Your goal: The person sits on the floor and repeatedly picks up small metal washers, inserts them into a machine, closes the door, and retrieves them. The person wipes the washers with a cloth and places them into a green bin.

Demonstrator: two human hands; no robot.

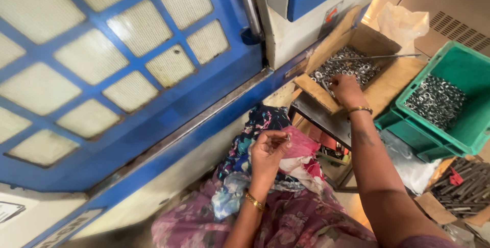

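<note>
Floral purple cloth [286,222] covers the lap nearest the camera, and above it the left hand [268,151] is curled, its fingertips pinched on a small metal ring [287,137]. Farther out, the right hand [346,89] reaches into a cardboard box [326,49] heaped with grey metal rings [352,64]; its fingers are bent down among them, but whether they hold one I cannot tell. By my reading, picking rings from the box is the step in hand, and any further pick calls for a fine pinch on one small piece. A green crate [454,135] just beside the box holds more such rings, dull and silvery
</note>
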